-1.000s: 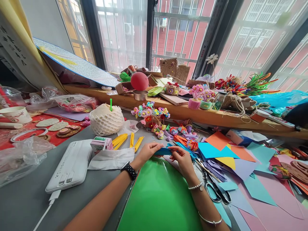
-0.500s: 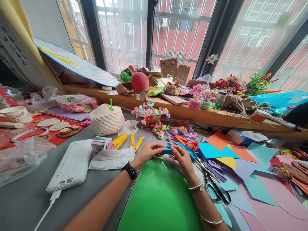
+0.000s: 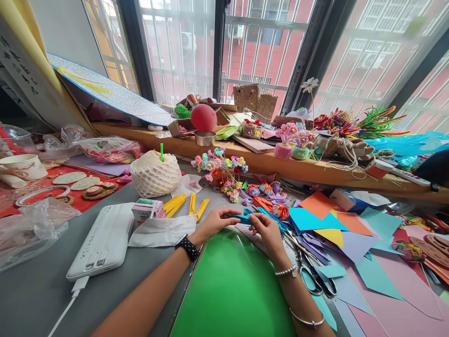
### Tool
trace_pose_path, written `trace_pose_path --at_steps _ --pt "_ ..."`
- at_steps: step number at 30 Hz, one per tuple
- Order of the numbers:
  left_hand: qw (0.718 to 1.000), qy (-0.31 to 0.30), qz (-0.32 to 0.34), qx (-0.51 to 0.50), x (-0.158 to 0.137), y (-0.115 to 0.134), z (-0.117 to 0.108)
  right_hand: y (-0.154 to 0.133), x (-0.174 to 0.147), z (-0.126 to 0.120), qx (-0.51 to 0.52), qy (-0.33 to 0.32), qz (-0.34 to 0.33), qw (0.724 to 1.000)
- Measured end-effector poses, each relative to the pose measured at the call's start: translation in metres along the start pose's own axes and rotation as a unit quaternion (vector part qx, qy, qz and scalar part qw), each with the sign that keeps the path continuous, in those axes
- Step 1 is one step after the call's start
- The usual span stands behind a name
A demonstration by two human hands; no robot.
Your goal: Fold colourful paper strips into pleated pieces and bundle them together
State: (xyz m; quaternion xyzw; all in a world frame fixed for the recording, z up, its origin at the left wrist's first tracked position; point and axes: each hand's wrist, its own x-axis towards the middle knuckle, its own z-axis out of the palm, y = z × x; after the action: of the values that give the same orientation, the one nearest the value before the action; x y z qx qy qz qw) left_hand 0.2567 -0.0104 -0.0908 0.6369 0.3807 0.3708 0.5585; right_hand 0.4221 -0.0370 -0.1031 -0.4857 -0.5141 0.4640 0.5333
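- While my left hand (image 3: pixel 218 223) pinches one end of a folded blue paper strip (image 3: pixel 246 218), my right hand (image 3: pixel 265 230) pinches the other between thumb and fingertips; both grips are closed on it, and the strip lies across the gap between them.
- Just below my grip, between my forearms, lies a glossy green board (image 3: pixel 231 285); I cannot tell whether my fingers touch it.
- At my wrists are a black dotted watch strap (image 3: pixel 190 248) on the left, and a beaded bracelet (image 3: pixel 286 271) and a silver bangle (image 3: pixel 308 323) on the right.
- Near my grip on the left, a white tissue (image 3: pixel 163 232) lies flat, with folded yellow paper strips (image 3: pixel 174 206) just past it.
- Near my grip on the right are a rolled orange paper ball (image 3: pixel 280 212), a bright blue sheet (image 3: pixel 312 221) and a pair of scissors (image 3: pixel 317 281).
- Beyond my grip stands a bunch of crocheted flowers (image 3: pixel 217 164).
- Farther left are a small drink carton (image 3: pixel 150 209), a white power bank (image 3: pixel 101 241) with its cable plugged in, and a coconut (image 3: pixel 155 177) in a foam net, a green straw in its top.
- Well beyond my grip, on a wooden ledge (image 3: pixel 159 142), a red balloon (image 3: pixel 203 118) sits above a metal tin (image 3: pixel 205 139).
- Farthest of all are the barred windows (image 3: pixel 261 51).
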Motion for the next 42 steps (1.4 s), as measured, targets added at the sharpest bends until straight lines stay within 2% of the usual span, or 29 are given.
trace_pose_path --at_steps 10,20,26,31,42 --pt "0.996 0.065 -0.029 -0.053 -0.002 0.007 0.004 -0.001 -0.002 0.0 0.038 0.005 0.014 0.999" --pt "0.985 0.049 -0.072 -0.147 -0.002 0.008 0.004 -0.004 -0.003 0.002 0.008 0.008 -0.006 1.0" --pt "0.993 0.042 -0.066 -0.089 -0.002 0.005 0.006 -0.004 -0.004 0.003 -0.029 -0.014 -0.02 0.999" --pt "0.996 0.06 -0.053 -0.042 -0.004 0.009 0.008 -0.004 -0.003 0.003 -0.042 -0.01 -0.024 0.999" --pt "0.996 0.086 -0.026 -0.003 -0.005 0.007 0.013 -0.002 -0.003 0.004 -0.043 -0.001 -0.032 0.999"
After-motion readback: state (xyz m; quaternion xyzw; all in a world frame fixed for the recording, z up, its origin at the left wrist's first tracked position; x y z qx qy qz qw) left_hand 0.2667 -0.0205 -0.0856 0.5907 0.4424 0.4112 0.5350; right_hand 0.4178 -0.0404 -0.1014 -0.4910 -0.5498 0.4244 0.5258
